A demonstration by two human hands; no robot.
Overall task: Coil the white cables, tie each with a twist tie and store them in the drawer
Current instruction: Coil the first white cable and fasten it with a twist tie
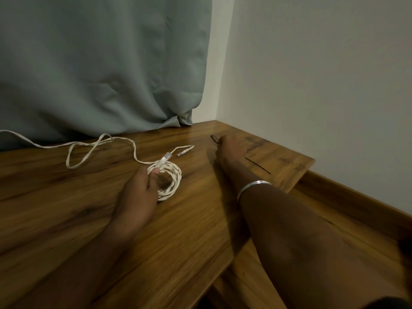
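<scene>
A coil of white cable (172, 178) lies on the wooden table (78, 208), and my left hand (139, 192) grips it at its near left side, with a clear plug (165, 158) sticking up past my fingers. A second white cable (89, 144) trails loose across the table toward the curtain, its plug (184, 152) lying near the coil. My right hand (230, 150) reaches to the far right of the table and pinches a dark twist tie (214, 138). Another dark twist tie (258, 166) lies beside my right wrist.
A grey-green curtain (100, 63) hangs behind the table's far edge. A white wall (323, 74) runs along the right side with a wooden skirting board (356, 192). The table's right edge drops off just past my right forearm, over wooden floor (252, 275).
</scene>
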